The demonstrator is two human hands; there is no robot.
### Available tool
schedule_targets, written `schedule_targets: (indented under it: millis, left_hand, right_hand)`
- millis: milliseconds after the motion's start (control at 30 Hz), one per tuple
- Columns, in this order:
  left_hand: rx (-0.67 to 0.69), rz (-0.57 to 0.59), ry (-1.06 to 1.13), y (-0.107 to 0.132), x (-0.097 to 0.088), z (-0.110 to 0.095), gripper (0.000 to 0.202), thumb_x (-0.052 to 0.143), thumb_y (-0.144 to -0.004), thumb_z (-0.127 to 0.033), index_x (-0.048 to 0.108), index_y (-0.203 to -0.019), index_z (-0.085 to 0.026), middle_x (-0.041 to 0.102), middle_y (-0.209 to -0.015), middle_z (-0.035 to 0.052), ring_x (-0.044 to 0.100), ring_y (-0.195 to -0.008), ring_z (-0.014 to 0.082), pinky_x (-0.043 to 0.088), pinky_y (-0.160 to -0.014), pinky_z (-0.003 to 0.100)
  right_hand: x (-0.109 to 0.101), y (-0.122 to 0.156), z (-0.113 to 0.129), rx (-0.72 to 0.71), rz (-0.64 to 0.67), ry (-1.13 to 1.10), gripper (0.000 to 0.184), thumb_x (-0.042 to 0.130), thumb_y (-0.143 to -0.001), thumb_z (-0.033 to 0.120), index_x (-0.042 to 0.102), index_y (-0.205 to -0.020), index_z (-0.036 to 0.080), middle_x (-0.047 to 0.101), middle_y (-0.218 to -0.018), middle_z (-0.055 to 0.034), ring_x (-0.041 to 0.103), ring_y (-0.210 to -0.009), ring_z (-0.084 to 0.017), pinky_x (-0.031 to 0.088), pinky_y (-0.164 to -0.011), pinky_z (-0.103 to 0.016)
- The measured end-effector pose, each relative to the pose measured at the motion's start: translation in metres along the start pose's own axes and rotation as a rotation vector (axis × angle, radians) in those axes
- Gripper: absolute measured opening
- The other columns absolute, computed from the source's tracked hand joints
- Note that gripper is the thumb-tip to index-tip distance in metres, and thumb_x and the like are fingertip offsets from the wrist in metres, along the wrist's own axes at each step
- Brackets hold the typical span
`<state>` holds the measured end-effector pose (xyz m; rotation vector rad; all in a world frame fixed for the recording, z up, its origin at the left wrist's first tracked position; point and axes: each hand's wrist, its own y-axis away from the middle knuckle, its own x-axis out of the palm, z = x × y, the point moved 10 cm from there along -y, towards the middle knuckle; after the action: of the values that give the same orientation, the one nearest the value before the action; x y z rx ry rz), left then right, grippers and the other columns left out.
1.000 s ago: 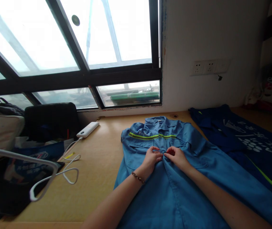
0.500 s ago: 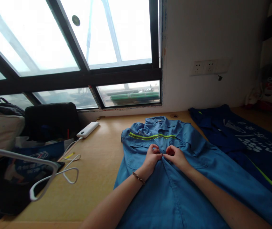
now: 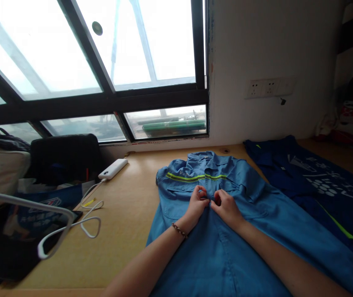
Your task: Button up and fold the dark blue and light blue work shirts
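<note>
Grip of left hand (image 3: 196, 205) and right hand (image 3: 227, 209) pinches blue shirt (image 3: 209, 251) spread beneath.

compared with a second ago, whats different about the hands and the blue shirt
Only small movements: the left hand and the right hand look a little more curled, pinching at the front of the blue shirt. Neither has visibly let go. The view itself has shifted slightly. The shirt's place, the white power bank and the dark blue garment stayed as they were.

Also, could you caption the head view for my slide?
Left hand and right hand pinch the light-blue garment at its front, on a table.
</note>
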<state>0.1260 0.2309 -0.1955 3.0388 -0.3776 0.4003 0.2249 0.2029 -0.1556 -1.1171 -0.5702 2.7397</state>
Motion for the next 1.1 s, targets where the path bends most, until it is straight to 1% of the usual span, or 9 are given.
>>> schedule_targets:
  millis: [167, 300, 400, 500, 567, 700, 833, 1000, 1100]
  left_hand:
    - [0.095, 0.008, -0.16, -0.002, 0.0, -0.006, 0.032, 0.053, -0.055, -0.004, 0.041, -0.08, -0.019, 0.047, -0.064, -0.0059, 0.048, -0.054, 0.0059, 0.033, -0.049, 0.015]
    - [0.199, 0.017, -0.303, -0.001, 0.003, -0.015, 0.028, 0.051, -0.057, -0.002, 0.048, -0.081, -0.017, 0.051, -0.069, -0.0024, 0.05, -0.062, 0.008, 0.038, -0.055, 0.016]
    - [0.246, 0.029, -0.388, 0.001, 0.004, -0.018, 0.031, 0.049, -0.057, 0.0, 0.052, -0.082, -0.017, 0.052, -0.069, -0.0019, 0.05, -0.061, 0.0079, 0.039, -0.055, 0.017]
    - [0.253, 0.059, -0.432, 0.001, 0.006, -0.017, 0.032, 0.048, -0.058, 0.001, 0.053, -0.083, -0.017, 0.054, -0.068, -0.0018, 0.052, -0.06, 0.0089, 0.04, -0.055, 0.018]
    - [0.248, 0.067, -0.438, 0.001, 0.006, -0.017, 0.029, 0.05, -0.059, -0.001, 0.054, -0.082, -0.017, 0.056, -0.067, -0.0014, 0.054, -0.061, 0.01, 0.041, -0.057, 0.019]
    - [0.216, 0.027, -0.42, 0.0, 0.001, -0.015, 0.022, 0.058, -0.06, -0.007, 0.056, -0.08, -0.017, 0.057, -0.066, -0.0009, 0.054, -0.061, 0.0105, 0.042, -0.057, 0.02]
    - [0.221, 0.007, -0.434, 0.001, 0.0, -0.016, 0.023, 0.059, -0.061, -0.009, 0.058, -0.082, -0.018, 0.057, -0.068, -0.0009, 0.054, -0.061, 0.0102, 0.043, -0.058, 0.02]
    - [0.262, 0.03, -0.472, 0.002, 0.002, -0.018, 0.025, 0.054, -0.062, -0.005, 0.057, -0.083, -0.018, 0.058, -0.074, 0.0, 0.054, -0.064, 0.01, 0.042, -0.058, 0.019]
    - [0.268, 0.048, -0.495, 0.001, 0.003, -0.017, 0.028, 0.051, -0.062, -0.003, 0.057, -0.085, -0.018, 0.057, -0.077, 0.0003, 0.053, -0.063, 0.0095, 0.041, -0.058, 0.019]
  right_hand:
    - [0.003, 0.001, 0.002, -0.024, 0.038, 0.201, 0.005, 0.046, -0.073, 0.022, 0.046, -0.069, 0.018, 0.052, -0.069, -0.0014, 0.049, -0.06, -0.013, 0.035, -0.058, -0.024]
    - [0.006, 0.0, 0.001, -0.033, 0.088, 0.323, 0.01, 0.043, -0.076, 0.023, 0.05, -0.071, 0.017, 0.056, -0.073, -0.0039, 0.053, -0.066, -0.015, 0.034, -0.06, -0.024]
    - [0.013, -0.002, -0.002, -0.016, 0.138, 0.407, 0.012, 0.042, -0.076, 0.023, 0.051, -0.072, 0.016, 0.058, -0.074, -0.0057, 0.056, -0.069, -0.017, 0.034, -0.061, -0.025]
    - [0.019, -0.004, -0.006, -0.002, 0.182, 0.477, 0.011, 0.043, -0.074, 0.021, 0.053, -0.074, 0.015, 0.061, -0.076, -0.0083, 0.058, -0.072, -0.02, 0.034, -0.061, -0.026]
    - [0.022, -0.004, -0.006, -0.007, 0.208, 0.505, 0.012, 0.044, -0.073, 0.021, 0.054, -0.075, 0.014, 0.062, -0.078, -0.0096, 0.059, -0.072, -0.021, 0.034, -0.061, -0.027]
    - [0.024, -0.004, -0.006, -0.043, 0.26, 0.515, 0.014, 0.043, -0.076, 0.021, 0.054, -0.08, 0.014, 0.062, -0.08, -0.0102, 0.059, -0.073, -0.021, 0.034, -0.06, -0.027]
    - [0.024, -0.003, -0.004, -0.096, 0.305, 0.506, 0.018, 0.039, -0.081, 0.024, 0.054, -0.079, 0.014, 0.063, -0.079, -0.0102, 0.06, -0.072, -0.021, 0.034, -0.059, -0.026]
    - [0.023, -0.003, -0.005, -0.094, 0.287, 0.563, 0.021, 0.039, -0.082, 0.027, 0.055, -0.077, 0.015, 0.064, -0.075, -0.0104, 0.06, -0.068, -0.021, 0.031, -0.055, -0.026]
    - [0.023, -0.003, -0.006, -0.068, 0.263, 0.542, 0.017, 0.042, -0.079, 0.026, 0.054, -0.07, 0.017, 0.062, -0.068, -0.0073, 0.058, -0.063, -0.019, 0.027, -0.052, -0.025]
